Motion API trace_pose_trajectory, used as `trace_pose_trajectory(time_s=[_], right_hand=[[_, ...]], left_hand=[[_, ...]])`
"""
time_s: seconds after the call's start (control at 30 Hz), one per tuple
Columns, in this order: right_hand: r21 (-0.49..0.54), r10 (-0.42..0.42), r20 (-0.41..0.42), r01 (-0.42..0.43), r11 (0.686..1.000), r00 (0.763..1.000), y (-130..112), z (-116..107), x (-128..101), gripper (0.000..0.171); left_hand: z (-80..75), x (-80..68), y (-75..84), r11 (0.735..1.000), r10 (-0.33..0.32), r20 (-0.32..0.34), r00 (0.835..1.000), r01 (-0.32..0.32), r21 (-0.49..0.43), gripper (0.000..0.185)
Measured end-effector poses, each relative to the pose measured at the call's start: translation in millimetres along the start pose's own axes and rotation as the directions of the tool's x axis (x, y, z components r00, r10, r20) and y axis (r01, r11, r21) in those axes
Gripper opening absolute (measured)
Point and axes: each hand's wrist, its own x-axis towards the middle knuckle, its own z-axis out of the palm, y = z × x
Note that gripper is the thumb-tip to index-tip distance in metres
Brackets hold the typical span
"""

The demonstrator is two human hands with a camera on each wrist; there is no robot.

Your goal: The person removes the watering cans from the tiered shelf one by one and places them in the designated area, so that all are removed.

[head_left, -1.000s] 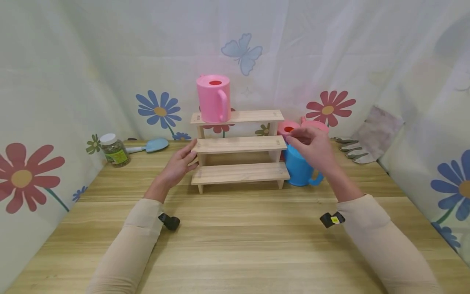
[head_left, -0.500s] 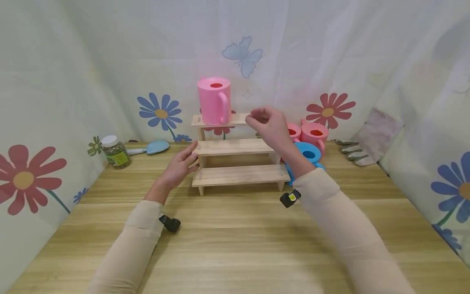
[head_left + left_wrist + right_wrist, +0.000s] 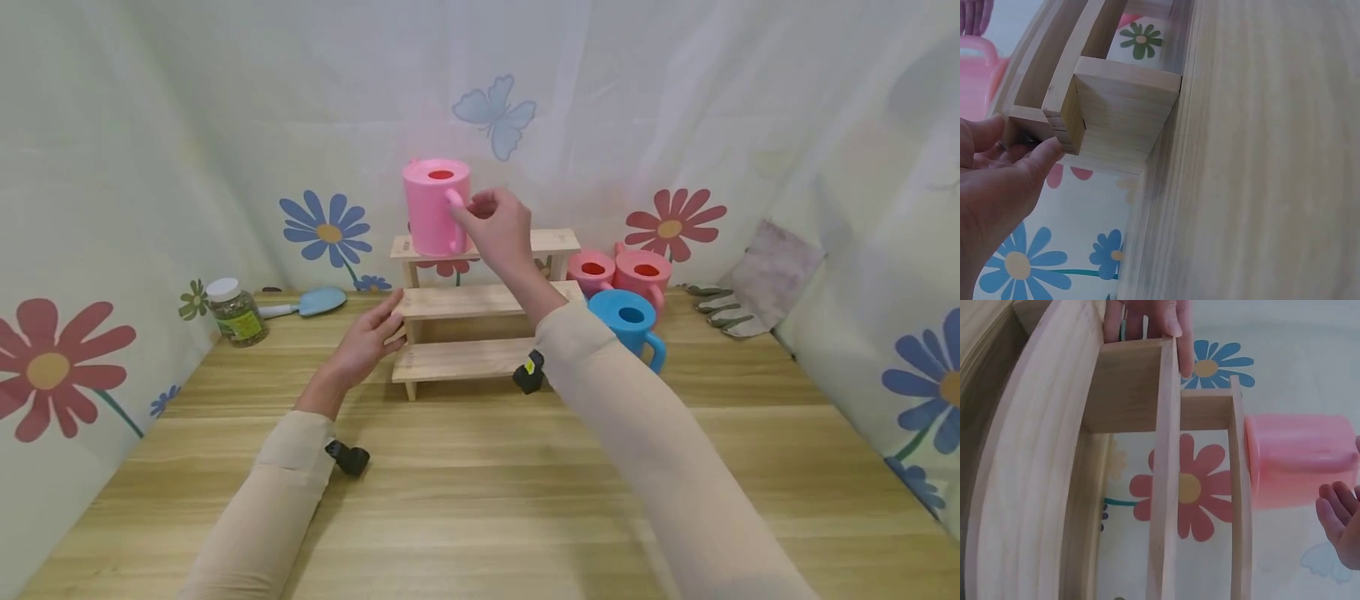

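Note:
A three-step wooden stand (image 3: 487, 302) stands on the table. My left hand (image 3: 362, 350) grips the left end of its middle step; in the left wrist view the thumb (image 3: 1047, 152) lies at the board's end. On the top step's left side stands a pink watering can (image 3: 431, 212), upright, its handle (image 3: 457, 221) toward me. My right hand (image 3: 501, 232) is at that handle, fingers bent but still spread, thumb overlapping it. In the right wrist view the fingers (image 3: 1334, 506) show beside the can's upper part.
A blue watering can (image 3: 626, 315) and two pink watering cans (image 3: 642, 275) stand right of the stand. Gardening gloves (image 3: 765, 275) lie farther right against the curtain. To the left are a white-lidded jar (image 3: 237, 315) and a light-blue trowel (image 3: 321, 300).
My right hand has moved left and up, from above the blue watering can across the stand to the pink can's handle. The left hand stays at the stand.

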Motion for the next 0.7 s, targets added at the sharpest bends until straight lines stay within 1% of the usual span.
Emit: trace_pose_trajectory(time_s=[0.07,0.17,0.23,0.3,0.37,0.43,0.5,0.6,0.7], right_hand=[[0.017,0.014,-0.021,-0.014,1.0,1.0,-3,7,4,0.043],[0.057,0.058,-0.028,-0.057,0.997,0.998,-5,13,7,0.038],[0.109,0.117,-0.016,-0.115,0.987,0.993,-5,15,9,0.036],[0.184,0.177,-0.002,-0.174,0.967,0.984,-6,16,9,0.033],[0.264,0.219,0.002,-0.212,0.941,0.976,-6,15,10,0.031],[0.322,0.251,0.005,-0.239,0.916,0.968,-8,12,10,0.028],[0.358,0.28,0.005,-0.263,0.896,0.96,-9,10,10,0.025],[0.392,0.316,-0.006,-0.288,0.874,0.949,-8,7,10,0.023],[0.405,0.339,-0.026,-0.3,0.863,0.94,-6,7,9,0.025]], left_hand=[[0.8,-0.5,0.4,1.0,-0.001,0.0,1.0,0.001,-0.006,0.051],[3.3,-2.5,3.6,1.0,-0.008,0.002,1.0,0.008,-0.017,0.051],[5.5,-4.4,6.7,1.0,-0.014,0.005,1.0,0.014,-0.024,0.05],[7.4,-6.2,10.0,1.0,-0.016,0.01,1.0,0.016,-0.015,0.05],[8.4,-7.4,12.7,1.0,-0.018,0.014,1.0,0.018,-0.002,0.05],[8.3,-7.5,14.2,1.0,-0.017,0.015,1.0,0.017,0.002,0.05],[7.0,-6.3,13.6,1.0,-0.017,0.009,1.0,0.017,0.0,0.05],[6.7,-6.5,13.7,1.0,-0.013,0.01,1.0,0.013,-0.005,0.049],[8.0,-7.4,14.4,1.0,-0.014,0.016,1.0,0.014,-0.003,0.05]])
